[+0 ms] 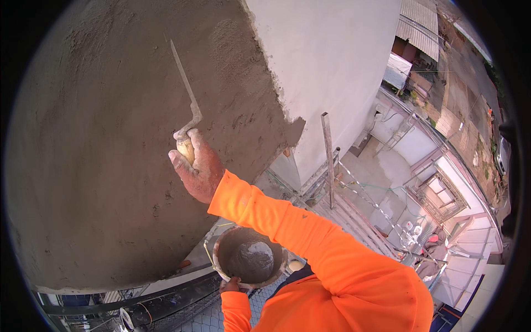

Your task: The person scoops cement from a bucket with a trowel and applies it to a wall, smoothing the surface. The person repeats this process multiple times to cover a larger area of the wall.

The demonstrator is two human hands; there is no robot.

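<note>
My right hand (201,170), in an orange sleeve, is closed around the pale wooden handle of a trowel (186,80). The trowel's blade is seen nearly edge-on, lying against or very close to the wet grey plaster (99,155) on the wall; which of the two I cannot tell. Below, my left hand (231,285) grips the near rim of a round bucket (217,257), its fingers partly hidden. Grey mortar (253,261) lies inside the bucket, with a paler wet patch in its middle.
A white wall (332,50) borders the plaster along a ragged edge. An upright post (328,160) stands to the right by some planks (351,221). Far below are a courtyard floor (376,171) and a window frame (440,193). Wire mesh (260,304) shows beneath the bucket.
</note>
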